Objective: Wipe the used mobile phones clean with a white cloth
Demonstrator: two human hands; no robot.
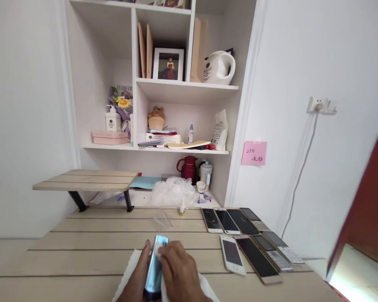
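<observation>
My left hand (pixel 137 274) is wrapped round a slim, shiny light-blue phone (pixel 154 268), its thumb along the left edge. The phone is held tilted up above the table's near edge. My right hand (pixel 181 272) is closed, with its fingertips pressed on the phone's glossy face. A bit of white cloth (pixel 159 248) shows at those fingertips. More of the white cloth spreads beneath both hands, with the wrists partly covering it. Beyond the phone lies a small clear zip bag (pixel 160 221).
On the right lie several phones: a white one (pixel 232 254), a gold-edged one (pixel 258 260) and keypad phones (pixel 272 253). A small bottle (pixel 182 207) stands near the back. A raised wooden stand (pixel 88 180) is at left, shelves (pixel 189 86) behind.
</observation>
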